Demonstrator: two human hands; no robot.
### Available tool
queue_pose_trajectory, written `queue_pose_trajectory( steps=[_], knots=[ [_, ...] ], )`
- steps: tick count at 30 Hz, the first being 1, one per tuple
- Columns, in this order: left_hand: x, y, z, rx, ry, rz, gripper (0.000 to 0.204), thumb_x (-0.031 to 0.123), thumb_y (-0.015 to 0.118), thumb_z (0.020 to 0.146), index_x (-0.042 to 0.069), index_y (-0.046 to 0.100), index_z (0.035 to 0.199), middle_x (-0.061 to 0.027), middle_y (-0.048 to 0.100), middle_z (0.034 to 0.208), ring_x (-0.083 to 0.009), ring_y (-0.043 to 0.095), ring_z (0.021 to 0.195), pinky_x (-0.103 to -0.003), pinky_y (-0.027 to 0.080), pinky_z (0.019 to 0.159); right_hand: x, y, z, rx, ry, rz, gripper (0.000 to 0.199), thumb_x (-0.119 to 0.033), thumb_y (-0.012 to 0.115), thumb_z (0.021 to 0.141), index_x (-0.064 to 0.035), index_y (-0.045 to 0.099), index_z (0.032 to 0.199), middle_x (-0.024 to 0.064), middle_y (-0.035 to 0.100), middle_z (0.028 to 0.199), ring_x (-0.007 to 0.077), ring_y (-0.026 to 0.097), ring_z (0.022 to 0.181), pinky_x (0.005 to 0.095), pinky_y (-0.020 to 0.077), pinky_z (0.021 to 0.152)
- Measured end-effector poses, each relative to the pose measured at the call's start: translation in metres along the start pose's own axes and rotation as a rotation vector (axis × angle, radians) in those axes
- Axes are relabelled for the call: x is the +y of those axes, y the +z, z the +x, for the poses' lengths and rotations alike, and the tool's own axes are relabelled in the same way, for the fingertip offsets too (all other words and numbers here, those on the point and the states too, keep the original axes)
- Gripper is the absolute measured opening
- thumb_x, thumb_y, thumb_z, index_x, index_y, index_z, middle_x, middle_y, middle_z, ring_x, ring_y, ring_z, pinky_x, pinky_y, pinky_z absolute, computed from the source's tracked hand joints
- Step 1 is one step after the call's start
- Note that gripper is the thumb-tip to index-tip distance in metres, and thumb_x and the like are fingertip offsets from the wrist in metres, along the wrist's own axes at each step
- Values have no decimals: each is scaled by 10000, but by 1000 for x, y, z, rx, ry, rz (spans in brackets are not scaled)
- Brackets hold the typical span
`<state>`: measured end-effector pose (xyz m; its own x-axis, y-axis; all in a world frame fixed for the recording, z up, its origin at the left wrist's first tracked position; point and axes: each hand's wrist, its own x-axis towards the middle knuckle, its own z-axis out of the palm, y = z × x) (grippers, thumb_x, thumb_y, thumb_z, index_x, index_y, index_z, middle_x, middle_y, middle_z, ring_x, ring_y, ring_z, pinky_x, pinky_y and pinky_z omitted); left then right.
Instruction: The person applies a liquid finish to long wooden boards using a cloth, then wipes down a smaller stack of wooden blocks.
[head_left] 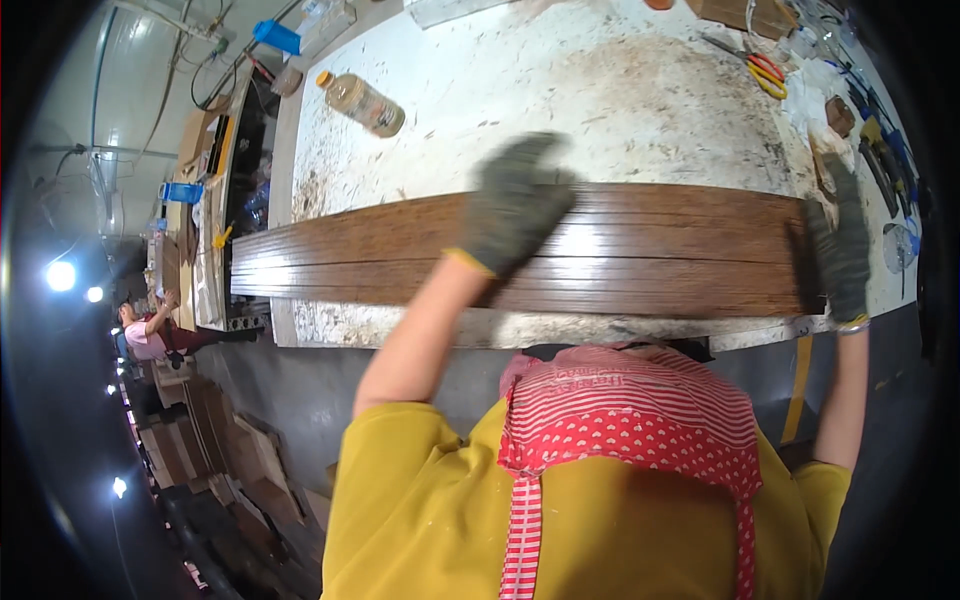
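A long dark-brown wooden board [680, 240] with lengthwise grooves lies across the table in front of me, its left end reaching past the table's edge. Above its middle is my left hand [515, 210] in a grey-green glove with a yellow cuff. It is smeared by motion, but the fingers look stretched and apart, holding nothing. My right hand [845, 245], in a matching glove, is at the board's right end with its fingers extended. Whether its palm presses on the end face I cannot tell.
The white worktable [620, 90] is stained and scattered with chips. A capped bottle [365, 105] lies at the far left. Red-and-yellow-handled pliers [765, 75] and several other tools [880, 165] lie at the far right. Another person [150, 330] is in the left background.
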<state>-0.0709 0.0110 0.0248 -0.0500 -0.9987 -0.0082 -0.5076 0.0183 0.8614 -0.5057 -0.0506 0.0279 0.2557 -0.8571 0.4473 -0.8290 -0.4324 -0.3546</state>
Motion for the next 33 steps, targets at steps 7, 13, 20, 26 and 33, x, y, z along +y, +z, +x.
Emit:
queue_pose_trajectory(
  steps=[7, 13, 20, 26, 33],
  knots=[
    [-89, -159, -129, 279, 442, 1002, 700, 404, 815, 777, 8, 578, 1303, -185, 597, 1254, -394, 577, 1143, -494, 470, 983, -185, 98, 27, -395, -332, 168, 569, -340, 680, 934, -104, 534, 1431, 159, 534, 1459, 326, 460, 1388, 431, 366, 1160],
    [-121, -102, -187, 169, 192, 962, 826, 572, 735, 801, 131, 496, 1456, -148, 445, 1526, -372, 377, 1433, -565, 215, 1211, -297, 183, 48, -547, -506, 51, 692, -516, 625, 928, -94, 494, 1460, 202, 531, 1448, 364, 494, 1340, 460, 382, 1126],
    [-146, -157, -192, 271, 97, 916, 685, 209, 757, 770, 120, 521, 1407, -138, 507, 1434, -370, 435, 1367, -546, 293, 1182, -316, 196, 47, -597, -584, 38, 805, -603, 644, 878, -50, 498, 1443, 272, 528, 1413, 401, 522, 1291, 500, 399, 1087],
    [-163, -156, -192, 486, 292, 906, 633, 15, 635, 670, 78, 613, 1300, -161, 601, 1188, -388, 552, 1141, -532, 454, 973, -314, 190, 49, -634, -623, 90, 855, -643, 653, 851, -57, 495, 1454, 277, 496, 1451, 404, 495, 1326, 499, 379, 1108],
    [-156, -164, -201, 353, 202, 925, 709, 120, 728, 615, 65, 583, 1307, -174, 584, 1182, -400, 548, 1143, -529, 451, 976, -316, 192, 51, -694, -531, 58, 815, -611, 654, 869, -64, 504, 1455, 236, 502, 1464, 385, 477, 1350, 478, 362, 1130]
  ],
)
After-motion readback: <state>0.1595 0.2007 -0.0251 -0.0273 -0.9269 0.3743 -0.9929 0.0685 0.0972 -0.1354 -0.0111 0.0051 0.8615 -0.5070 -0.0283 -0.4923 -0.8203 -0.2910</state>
